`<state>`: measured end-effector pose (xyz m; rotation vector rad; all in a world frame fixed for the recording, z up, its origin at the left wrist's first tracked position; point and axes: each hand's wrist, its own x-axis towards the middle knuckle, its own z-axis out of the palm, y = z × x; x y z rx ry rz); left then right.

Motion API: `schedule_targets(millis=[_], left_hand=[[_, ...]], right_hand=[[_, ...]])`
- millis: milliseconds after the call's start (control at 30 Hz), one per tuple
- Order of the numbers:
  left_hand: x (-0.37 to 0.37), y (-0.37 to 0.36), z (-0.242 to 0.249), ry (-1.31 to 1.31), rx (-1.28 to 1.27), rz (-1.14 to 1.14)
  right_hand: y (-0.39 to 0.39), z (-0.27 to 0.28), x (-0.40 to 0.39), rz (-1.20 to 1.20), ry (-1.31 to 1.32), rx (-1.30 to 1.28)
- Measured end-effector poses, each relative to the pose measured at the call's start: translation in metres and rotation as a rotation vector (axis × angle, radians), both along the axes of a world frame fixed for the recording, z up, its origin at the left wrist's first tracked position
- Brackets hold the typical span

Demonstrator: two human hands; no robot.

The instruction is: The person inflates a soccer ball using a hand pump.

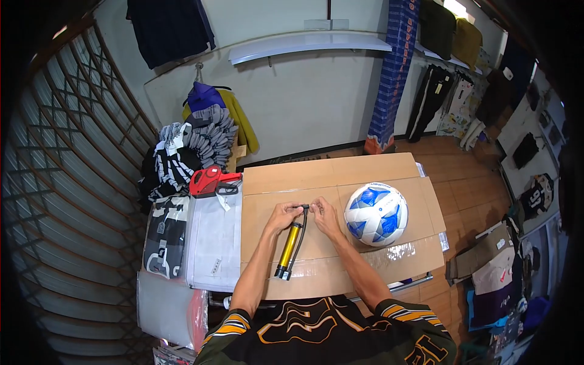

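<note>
A small hand pump (291,244) with a yellow barrel and black ends lies on the cardboard (328,267), slanting away from me. Its thin black hose (299,243) runs alongside the barrel up to a dark fitting (306,207) between my hands. My left hand (285,216) is closed, its fingertips pinching the fitting from the left. From the right, my right hand (324,214) is closed too, with thumb and finger together at the hose end; what exactly it grips is too small to make out. A white and blue soccer ball (376,214) rests on the cardboard, right of my right hand.
A red price labeler (210,181) lies at the cardboard's left edge, near bagged clothing (165,234) and a pile of grey gloves (210,134). A folding metal gate (73,182) stands at left. Clothes (493,267) are stacked at right; a shelf (310,47) is on the wall.
</note>
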<state>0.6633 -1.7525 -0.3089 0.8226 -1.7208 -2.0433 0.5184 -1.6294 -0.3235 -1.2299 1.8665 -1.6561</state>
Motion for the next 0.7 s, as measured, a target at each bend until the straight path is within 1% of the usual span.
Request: schedule_targets(millis=[167, 267, 333, 367, 433, 467, 533, 567, 633, 700], left_hand=[[-0.001, -0.002, -0.008, 0.001, -0.013, -0.025], [-0.004, 0.007, -0.005, -0.005, -0.054, 0.005], [-0.006, 0.022, 0.004, 0.044, -0.184, 0.128], [-0.005, 0.027, 0.009, 0.043, -0.182, 0.124], [-0.003, 0.037, 0.016, -0.13, -0.569, 0.178], [-0.003, 0.041, 0.02, -0.132, -0.566, 0.173], [-0.006, 0.049, 0.019, -0.174, -0.777, 0.251], [-0.006, 0.052, 0.019, -0.178, -0.772, 0.249], [-0.009, 0.054, 0.013, -0.183, -0.857, 0.335], [-0.009, 0.054, 0.009, -0.197, -0.876, 0.342]], right_hand=[[-0.001, -0.003, 0.0, 0.002, 0.018, 0.003], [0.0, 0.0, 0.002, -0.006, 0.037, -0.022], [-0.002, -0.006, 0.002, -0.065, 0.093, -0.048], [-0.001, -0.008, 0.002, -0.068, 0.092, -0.046], [-0.001, -0.006, 0.002, -0.103, 0.033, -0.038], [0.0, -0.006, 0.002, -0.107, 0.03, -0.034], [0.001, -0.005, 0.003, -0.155, 0.051, -0.03], [0.003, -0.004, 0.004, -0.156, 0.048, -0.025], [0.004, -0.003, 0.005, -0.152, 0.02, -0.027], [0.005, -0.002, 0.005, -0.148, 0.007, -0.023]])
